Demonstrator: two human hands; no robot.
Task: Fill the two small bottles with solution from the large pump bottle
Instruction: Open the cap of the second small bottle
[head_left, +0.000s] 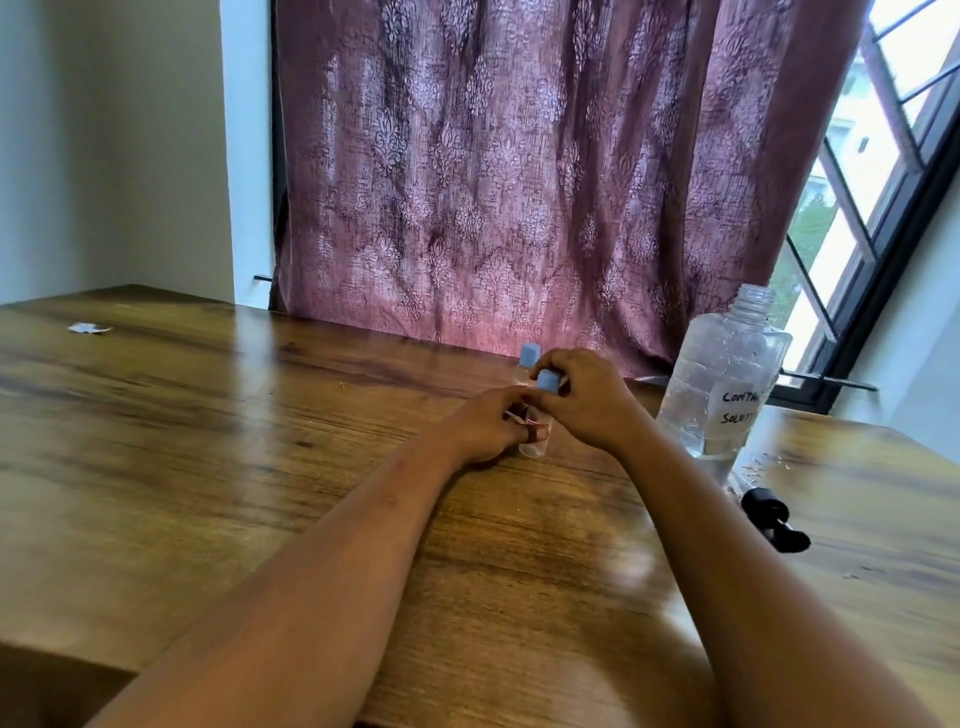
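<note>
A small clear bottle (534, 448) stands on the wooden table (208, 441) at the middle. My left hand (485, 426) grips its body. My right hand (584, 400) pinches its blue cap (547, 380) on top. Just behind it stands a second small bottle with a blue cap (529, 355), mostly hidden by my hands. To the right stands the large clear bottle (719, 384), open at the neck, with a handwritten white label and a little liquid at the bottom. Its black pump head (774, 519) lies on the table in front of it.
A purple patterned curtain (519, 182) hangs right behind the table. A window with a dark frame (883, 208) is at the right. A small scrap of paper (88, 328) lies at the far left of the table.
</note>
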